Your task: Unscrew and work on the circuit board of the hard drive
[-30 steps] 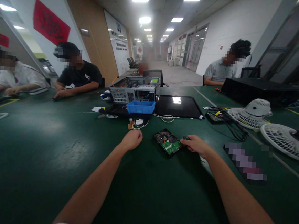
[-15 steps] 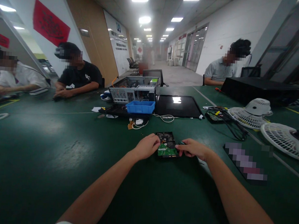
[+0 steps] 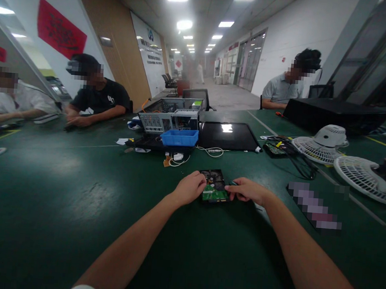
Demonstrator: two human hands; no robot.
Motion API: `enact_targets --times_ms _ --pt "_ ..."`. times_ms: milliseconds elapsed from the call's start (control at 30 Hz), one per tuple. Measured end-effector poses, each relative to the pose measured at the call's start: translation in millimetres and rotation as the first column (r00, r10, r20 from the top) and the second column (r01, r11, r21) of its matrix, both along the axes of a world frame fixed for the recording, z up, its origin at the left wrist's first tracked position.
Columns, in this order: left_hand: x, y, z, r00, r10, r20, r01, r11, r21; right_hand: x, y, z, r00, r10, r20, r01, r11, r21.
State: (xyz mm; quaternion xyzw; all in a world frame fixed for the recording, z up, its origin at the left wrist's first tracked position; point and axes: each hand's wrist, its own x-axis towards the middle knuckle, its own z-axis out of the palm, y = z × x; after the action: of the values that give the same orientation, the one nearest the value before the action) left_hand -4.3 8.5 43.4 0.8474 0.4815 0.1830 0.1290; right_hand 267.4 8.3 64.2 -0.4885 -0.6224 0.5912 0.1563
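Note:
A hard drive [image 3: 215, 184] lies flat on the green table, its green circuit board facing up along the near side. My left hand [image 3: 191, 188] is closed at its left edge, thumb and fingers gripping that side. At the right edge is my right hand [image 3: 244, 191], with curled fingers and a fingertip touching the drive. A small dark, teal-tinged tool end [image 3: 232, 183] pokes out above the index finger; the rest of it is hidden by the hand. A pale, thin shape shows under the right wrist, too unclear to name.
Beyond the drive stand a blue bin [image 3: 179, 137], an open computer case [image 3: 168, 118] and a flat black screen [image 3: 227, 136]. To the right lie a phone-like slab [image 3: 313, 206], black cables and white fan parts [image 3: 366, 176]. Several people sit around the table.
The view has shifted slightly. Both hands keep nearly the same place on the hard drive, with no clear movement of the drive.

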Motion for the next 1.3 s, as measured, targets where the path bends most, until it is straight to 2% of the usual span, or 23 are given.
enact_targets --times_ms 533,700,767,867,933,1100,1200,1300 --pt "-1 0 1.4 1.000 -0.018 0.016 0.018 1.000 0.014 2 2 -3.8 1.000 -0.005 0.003 0.005 1.000 -0.010" --pt "-4 0 9.8 1.000 -0.014 0.028 0.014 1.000 0.005 2 3 -4.9 1.000 -0.004 -0.004 0.004 1.000 -0.011" --pt "-5 -1 15.5 1.000 0.025 -0.011 -0.025 0.999 -0.024 2 3 -5.4 1.000 -0.008 -0.016 0.007 1.000 -0.019" --pt "-6 -3 22.5 0.981 0.155 -0.114 -0.166 0.981 -0.098 3 5 -8.1 0.998 -0.044 -0.034 0.043 0.999 -0.032" --pt "-6 -5 25.3 0.969 0.197 -0.152 -0.218 0.965 -0.143 4 7 -10.9 0.995 -0.089 -0.041 0.087 0.996 -0.034" --pt "-4 -10 28.3 0.982 0.126 -0.137 -0.159 0.953 -0.257 3 9 -16.3 0.990 -0.116 -0.078 0.115 0.993 -0.017" --pt "-3 -15 28.7 0.994 0.101 -0.032 -0.106 0.936 -0.336 2 9 -17.3 0.989 -0.115 -0.092 0.114 0.993 -0.016" --pt "-1 -21 28.0 0.994 0.080 0.077 -0.050 0.939 -0.339 2 10 -17.5 0.985 -0.145 -0.095 0.142 0.989 -0.039"
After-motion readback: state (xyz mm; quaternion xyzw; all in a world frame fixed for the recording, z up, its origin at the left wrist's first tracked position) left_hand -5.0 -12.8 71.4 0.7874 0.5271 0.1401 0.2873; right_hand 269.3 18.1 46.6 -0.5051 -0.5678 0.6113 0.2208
